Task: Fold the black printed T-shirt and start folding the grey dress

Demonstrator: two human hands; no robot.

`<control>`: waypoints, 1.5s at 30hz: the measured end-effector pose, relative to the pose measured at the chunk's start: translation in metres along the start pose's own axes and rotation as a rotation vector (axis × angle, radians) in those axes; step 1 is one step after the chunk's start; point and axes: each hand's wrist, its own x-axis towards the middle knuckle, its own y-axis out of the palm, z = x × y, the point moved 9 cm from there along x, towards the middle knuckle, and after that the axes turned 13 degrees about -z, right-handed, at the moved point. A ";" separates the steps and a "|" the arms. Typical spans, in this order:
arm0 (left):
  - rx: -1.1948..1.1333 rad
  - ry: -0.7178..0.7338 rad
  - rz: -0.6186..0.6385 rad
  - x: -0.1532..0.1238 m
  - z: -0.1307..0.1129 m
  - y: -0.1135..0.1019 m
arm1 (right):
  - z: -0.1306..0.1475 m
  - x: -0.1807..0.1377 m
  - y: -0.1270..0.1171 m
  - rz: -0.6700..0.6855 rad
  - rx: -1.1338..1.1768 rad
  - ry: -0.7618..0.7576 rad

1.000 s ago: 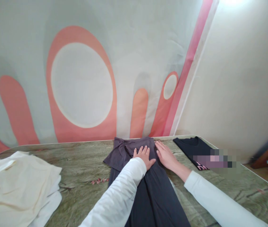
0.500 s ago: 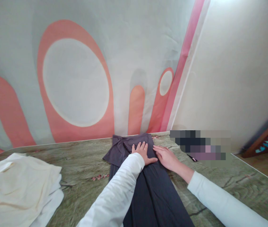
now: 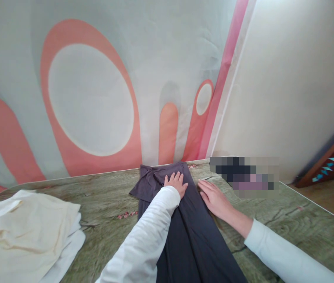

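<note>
A dark garment (image 3: 196,236) lies lengthwise before me, its far end close to the wall and its near end running out of the picture. One part at its upper left flares outward and lies folded or bunched. My left hand (image 3: 177,184) rests flat on the upper part of the cloth, fingers spread. Along the right edge of the garment lies my right hand (image 3: 215,198), palm down with the fingers stretched out and the thumb slightly apart. My left sleeve covers some of the garment's left side.
A pile of cream and white clothes (image 3: 28,236) lies on the left of the wood-patterned surface (image 3: 104,212). At the back right is a pixelated dark and pink patch (image 3: 243,175). A wall with a pink-orange pattern (image 3: 93,155) borders the far edge.
My right hand has slid a little to the right, away from my left hand. My left hand stays on the garment, its thumb drawn in closer. The view has shifted slightly.
</note>
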 end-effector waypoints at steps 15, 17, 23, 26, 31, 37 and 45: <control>-0.026 0.352 0.178 -0.042 -0.047 -0.082 | 0.026 -0.034 -0.004 0.117 0.164 -0.095; -0.026 0.358 0.222 -0.063 -0.049 -0.073 | 0.017 -0.037 -0.006 0.110 0.087 -0.035; -0.111 0.281 0.128 -0.096 -0.030 -0.064 | 0.008 -0.039 -0.026 0.048 0.070 0.018; -0.151 0.260 0.044 -0.101 -0.024 -0.061 | 0.032 -0.048 -0.024 0.151 0.183 -0.106; -0.189 0.254 -0.122 -0.105 -0.022 -0.057 | 0.018 -0.052 -0.023 0.120 0.026 0.000; -0.306 0.275 -0.279 -0.107 -0.020 -0.070 | 0.034 -0.053 -0.031 0.098 0.071 -0.083; -0.364 0.169 -0.367 -0.106 -0.006 -0.076 | 0.023 -0.055 -0.033 0.045 -0.013 -0.007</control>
